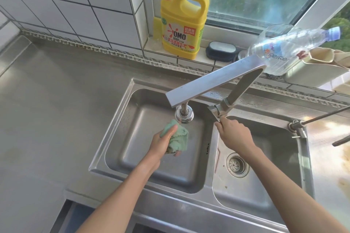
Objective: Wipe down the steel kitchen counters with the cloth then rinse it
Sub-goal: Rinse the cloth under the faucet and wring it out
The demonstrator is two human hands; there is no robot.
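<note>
Head view. Left hand [165, 139] grips the green cloth [177, 138] bunched in its curled fingers, thumb over the top, held in the air over the left sink basin [132, 138]. Cloth sits right under the faucet nozzle [184, 116], its top edge just beside the nozzle, so water would land on it and drain into the basin; looks like the rinse step, wiping judged done. No water stream visible.

Right hand [233, 131] reaches far, toward the faucet lever [217, 112] at the divider between the two basins; fingertips touch or pinch the lever's near end, fingers bent round it. Likely about to turn the water on. Exact grip partly hidden by the back of the hand.

Cloth relative to hands: inside the left hand, most of it spilling out on the right side of the palm; well apart from the right hand, which is to its right across the divider.

Steel table [56, 100] runs left of the sink. Yellow detergent jug [180, 24] stands on the far window sill, clear plastic bottle [284, 49] lies tilted at far right.
</note>
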